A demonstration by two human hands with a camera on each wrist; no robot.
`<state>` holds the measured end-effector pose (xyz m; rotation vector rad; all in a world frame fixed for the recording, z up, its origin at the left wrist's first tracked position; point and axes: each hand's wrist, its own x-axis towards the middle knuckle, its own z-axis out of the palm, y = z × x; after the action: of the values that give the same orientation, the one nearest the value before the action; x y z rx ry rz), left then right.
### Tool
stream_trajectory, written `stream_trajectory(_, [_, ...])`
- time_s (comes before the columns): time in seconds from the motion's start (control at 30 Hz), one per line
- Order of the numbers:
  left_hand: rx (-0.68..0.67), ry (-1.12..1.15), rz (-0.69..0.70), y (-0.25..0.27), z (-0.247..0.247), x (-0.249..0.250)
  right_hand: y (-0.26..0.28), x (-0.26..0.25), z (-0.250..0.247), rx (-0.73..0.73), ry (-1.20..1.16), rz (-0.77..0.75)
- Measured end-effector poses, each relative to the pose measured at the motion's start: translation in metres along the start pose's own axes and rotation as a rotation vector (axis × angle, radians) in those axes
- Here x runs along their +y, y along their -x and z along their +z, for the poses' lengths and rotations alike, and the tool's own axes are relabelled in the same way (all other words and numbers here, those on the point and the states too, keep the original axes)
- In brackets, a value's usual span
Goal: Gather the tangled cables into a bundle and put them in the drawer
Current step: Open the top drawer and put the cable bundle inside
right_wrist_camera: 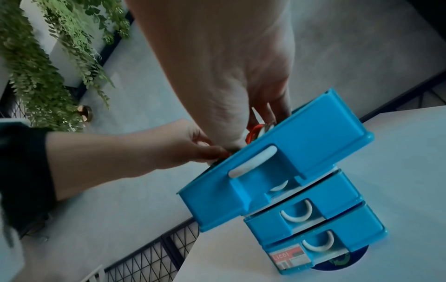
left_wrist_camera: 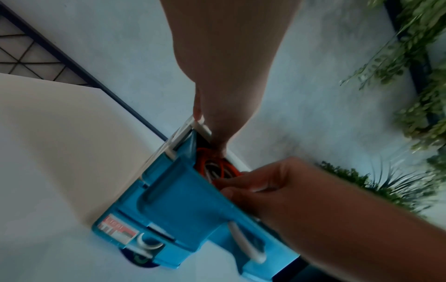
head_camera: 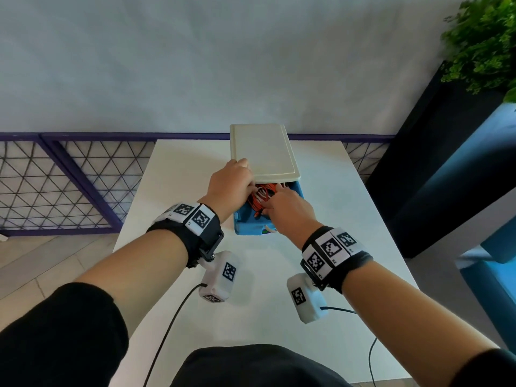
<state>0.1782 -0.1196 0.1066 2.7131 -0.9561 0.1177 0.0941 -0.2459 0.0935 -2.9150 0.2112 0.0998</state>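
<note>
A small blue drawer unit with a cream top [head_camera: 265, 152] stands on the white table [head_camera: 335, 219]. Its top drawer [head_camera: 248, 227] [left_wrist_camera: 183, 200] [right_wrist_camera: 301, 152] is pulled out toward me. Orange and white cables [head_camera: 261, 195] [left_wrist_camera: 212, 164] [right_wrist_camera: 255, 130] lie bundled inside it. My left hand [head_camera: 250, 185] [left_wrist_camera: 218, 150] reaches into the drawer's far left corner. Its fingers press down on the cables and its thumb rests on the cream top. My right hand [head_camera: 269, 203] [right_wrist_camera: 263, 118] is in the drawer from the near right, with orange loops pinched between its fingers.
Two shut blue drawers [right_wrist_camera: 313, 215] sit below the open one, on a dark blue disc [right_wrist_camera: 342, 261]. A purple mesh fence [head_camera: 69, 185] runs behind the table. A dark planter [head_camera: 435, 163] with green foliage [head_camera: 483, 43] stands on the right. Black camera leads [head_camera: 173, 317] trail over the near table.
</note>
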Motion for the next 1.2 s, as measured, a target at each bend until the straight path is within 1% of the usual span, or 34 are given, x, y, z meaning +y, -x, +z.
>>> stream_trajectory(0.07, [-0.092,0.058,0.008,0.000,-0.012,-0.002,-0.002,-0.004,0.002,0.027,0.011,0.014])
stream_trajectory(0.1, [-0.168,0.104,0.006,0.001,-0.018,-0.004,-0.003,-0.005,0.002,0.039,0.009,0.021])
stream_trajectory(0.17, [-0.398,0.181,-0.013,0.007,-0.030,-0.005,-0.003,-0.005,0.003,0.048,-0.011,0.029])
stream_trajectory(0.2, [-0.495,0.157,-0.007,0.010,-0.032,-0.005,-0.004,-0.005,0.003,0.044,-0.028,0.026])
stream_trajectory(0.23, [-0.557,0.100,0.009,0.013,-0.031,-0.005,-0.004,-0.004,0.002,0.036,-0.049,0.019])
stream_trajectory(0.27, [-0.585,0.040,0.024,0.015,-0.027,-0.005,-0.004,-0.004,0.000,0.020,-0.077,0.015])
stream_trajectory(0.3, [-0.587,-0.008,0.032,0.016,-0.023,-0.004,-0.003,-0.004,-0.003,0.006,-0.115,0.016])
stream_trajectory(0.37, [-0.538,-0.047,0.041,0.014,-0.013,-0.003,-0.001,-0.002,-0.012,0.006,-0.223,0.023])
stream_trajectory(0.43, [-0.486,-0.049,0.070,0.012,-0.009,-0.004,0.001,0.003,-0.025,0.088,-0.302,0.020])
stream_trajectory(0.5, [-0.486,-0.068,0.081,0.012,-0.011,-0.004,-0.002,0.009,-0.038,0.206,-0.305,0.026])
stream_trajectory(0.53, [-0.491,-0.078,0.075,0.012,-0.013,-0.004,-0.005,0.013,-0.043,0.232,-0.295,0.022])
stream_trajectory(0.57, [-0.490,-0.086,0.067,0.011,-0.014,-0.003,-0.010,0.016,-0.046,0.220,-0.272,0.008])
stream_trajectory(0.6, [-0.485,-0.093,0.064,0.011,-0.016,-0.003,-0.016,0.019,-0.048,0.172,-0.228,-0.010])
stream_trajectory(0.7, [-0.460,-0.111,0.056,0.010,-0.019,-0.001,-0.029,0.025,-0.043,-0.008,-0.043,-0.048])
stream_trajectory(0.77, [-0.453,-0.114,0.047,0.009,-0.020,-0.001,-0.034,0.026,-0.036,-0.045,0.004,-0.066])
stream_trajectory(0.83, [-0.440,-0.124,0.052,0.008,-0.020,-0.001,-0.035,0.027,-0.028,-0.021,0.003,-0.087])
stream_trajectory(0.93, [-0.412,-0.135,0.062,0.007,-0.018,-0.002,-0.035,0.026,-0.020,0.061,0.006,-0.104])
stream_trajectory(1.0, [-0.380,-0.142,0.065,0.005,-0.018,0.000,-0.036,0.027,-0.021,0.076,-0.015,-0.107])
stream_trajectory(1.2, [-0.177,-0.131,0.082,-0.003,-0.013,0.003,-0.039,0.029,-0.029,0.044,-0.068,-0.099])
